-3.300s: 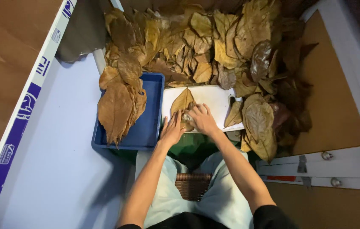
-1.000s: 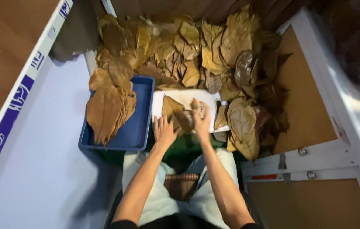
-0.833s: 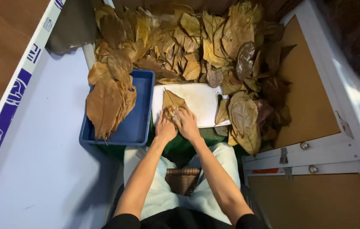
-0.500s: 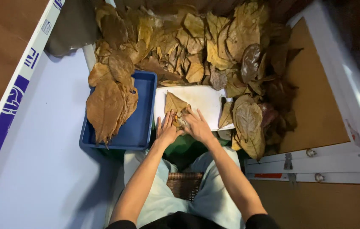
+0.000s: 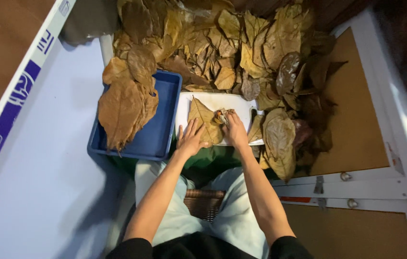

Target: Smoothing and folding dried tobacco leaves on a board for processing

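Note:
A dry brown leaf (image 5: 202, 118) lies flat on a white board (image 5: 218, 102) in front of me. My left hand (image 5: 190, 139) rests flat on the leaf's near edge with fingers spread. My right hand (image 5: 234, 130) is closed around a small crumpled cloth or wad (image 5: 221, 115) pressed against the leaf's right side. Left of the board stands a blue tray (image 5: 160, 124) with a stack of large brown leaves (image 5: 124, 106) laid along its left side.
A big heap of dry leaves (image 5: 232, 52) fills the space behind and to the right of the board. A white-and-blue panel (image 5: 16, 96) runs along the left. A white-framed brown board (image 5: 357, 124) lies on the right. A woven stool (image 5: 205, 203) shows between my knees.
The view has drifted a little. My hands stayed on the leaf on the white board, shifting slightly; the right hand with the wad moved across the leaf's upper right part.

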